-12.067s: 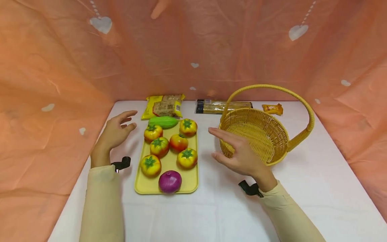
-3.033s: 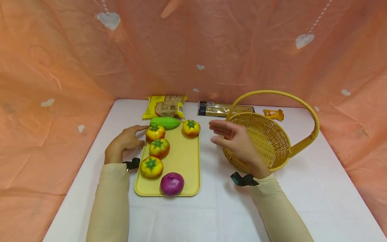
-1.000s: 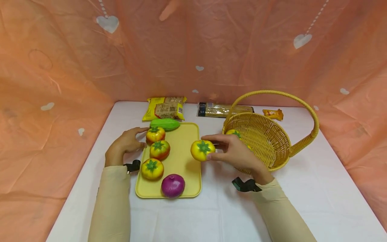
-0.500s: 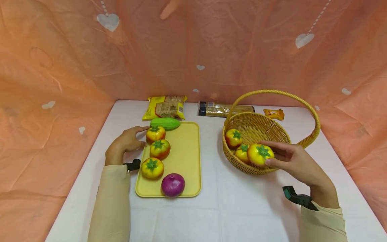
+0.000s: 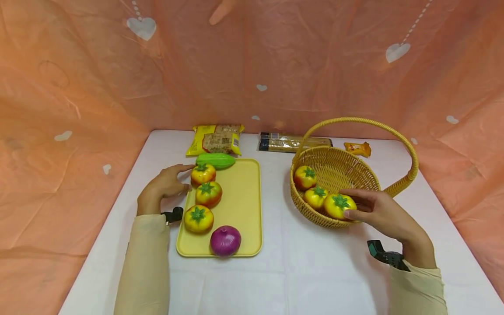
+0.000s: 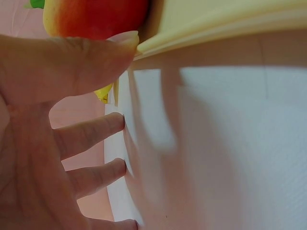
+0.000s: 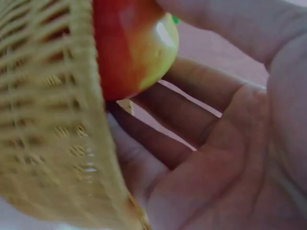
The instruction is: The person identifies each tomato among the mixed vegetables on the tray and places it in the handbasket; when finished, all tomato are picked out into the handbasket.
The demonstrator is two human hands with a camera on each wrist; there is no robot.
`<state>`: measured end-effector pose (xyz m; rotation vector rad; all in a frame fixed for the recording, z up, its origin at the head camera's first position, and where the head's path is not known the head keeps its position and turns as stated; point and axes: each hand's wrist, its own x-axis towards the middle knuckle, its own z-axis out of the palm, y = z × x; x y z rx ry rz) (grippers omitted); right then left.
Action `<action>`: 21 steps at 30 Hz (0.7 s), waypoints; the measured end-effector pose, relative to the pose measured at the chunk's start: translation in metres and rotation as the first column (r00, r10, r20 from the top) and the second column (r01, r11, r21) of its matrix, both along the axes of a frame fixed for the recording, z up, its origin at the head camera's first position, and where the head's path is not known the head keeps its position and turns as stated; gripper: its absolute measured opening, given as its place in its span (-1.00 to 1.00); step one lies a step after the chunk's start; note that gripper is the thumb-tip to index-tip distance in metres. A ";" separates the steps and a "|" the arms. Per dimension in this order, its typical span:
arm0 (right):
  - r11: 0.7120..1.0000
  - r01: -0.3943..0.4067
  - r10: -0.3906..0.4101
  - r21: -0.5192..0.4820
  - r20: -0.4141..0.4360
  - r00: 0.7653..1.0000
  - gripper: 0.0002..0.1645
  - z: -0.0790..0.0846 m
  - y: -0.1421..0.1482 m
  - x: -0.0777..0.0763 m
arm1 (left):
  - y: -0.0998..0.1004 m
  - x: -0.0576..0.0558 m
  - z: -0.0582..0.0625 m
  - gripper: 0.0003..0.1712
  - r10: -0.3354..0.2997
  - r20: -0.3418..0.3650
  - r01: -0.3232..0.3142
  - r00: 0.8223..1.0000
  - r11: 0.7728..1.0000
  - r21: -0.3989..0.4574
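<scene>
My right hand (image 5: 383, 214) grips a yellow-red toy tomato (image 5: 337, 207) low inside the near rim of the wicker basket (image 5: 346, 173). In the right wrist view, thumb and fingers are around that tomato (image 7: 139, 52), beside the woven wall. Two more tomatoes, one at the basket's left (image 5: 305, 177) and one nearer (image 5: 316, 197), lie inside. My left hand (image 5: 163, 186) is at the left edge of the yellow tray (image 5: 240, 192), its thumb at the rim and the other fingers spread. Beside it are three tomatoes (image 5: 208, 194); a purple onion (image 5: 225, 241) lies at the tray's front.
A green ridged vegetable (image 5: 215, 160) lies across the tray's far end. Behind stand a yellow food packet (image 5: 214, 140), a long clear pack of thin sticks or noodles (image 5: 285, 142) and a small orange packet (image 5: 357, 149). The basket's tall handle (image 5: 354, 119) arches over it.
The right hand has carried a tomato from above the tray's right side to the basket and lowered it among the others. Earlier, it emptied the tray's right side. The left hand stays put.
</scene>
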<state>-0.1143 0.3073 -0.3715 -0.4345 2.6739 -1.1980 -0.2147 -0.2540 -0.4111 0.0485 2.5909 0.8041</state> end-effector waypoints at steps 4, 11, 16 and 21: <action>0.999 -0.023 0.023 0.046 -0.002 1.000 -0.40 -0.006 -0.014 -0.009 | 0.000 -0.001 0.000 -0.10 -0.005 0.003 0.005 1.000 1.000 -0.003; 0.988 -0.024 0.038 0.155 -0.086 0.996 -0.36 -0.020 -0.042 -0.027 | 0.000 -0.001 0.001 -0.11 -0.008 -0.001 0.008 1.000 1.000 -0.011; 0.984 0.010 0.005 0.178 -0.081 0.997 -0.32 -0.024 -0.053 -0.032 | 0.000 0.000 0.001 -0.11 -0.002 0.008 0.002 1.000 1.000 -0.009; 0.996 0.065 -0.062 0.054 -0.059 0.996 -0.29 -0.016 -0.052 -0.027 | 0.001 0.001 0.002 -0.10 0.013 0.011 -0.013 1.000 1.000 -0.005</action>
